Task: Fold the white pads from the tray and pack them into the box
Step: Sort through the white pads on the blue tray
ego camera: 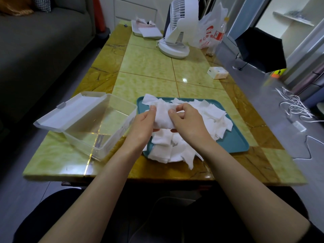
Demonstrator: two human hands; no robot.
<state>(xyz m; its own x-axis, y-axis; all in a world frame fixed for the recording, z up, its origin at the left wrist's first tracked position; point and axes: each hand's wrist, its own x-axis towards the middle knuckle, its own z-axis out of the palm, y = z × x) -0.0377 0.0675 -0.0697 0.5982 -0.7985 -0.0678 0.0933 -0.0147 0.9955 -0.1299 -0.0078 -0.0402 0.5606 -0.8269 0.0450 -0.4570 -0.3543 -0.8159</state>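
Observation:
A teal tray lies on the table in front of me, heaped with several loose white pads that spill over its near edge. Above the tray I hold one white pad between both hands. My left hand grips its left side with the thumb on top. My right hand pinches its right side with curled fingers. A clear plastic box stands to the left of the tray, its hinged lid lying open on its far left side. I see no pads inside the box.
A white desk fan stands at the far end of the table, with a white plastic bag, a bottle and a white tray of papers. A small box sits at the right edge. Cables lie on the floor.

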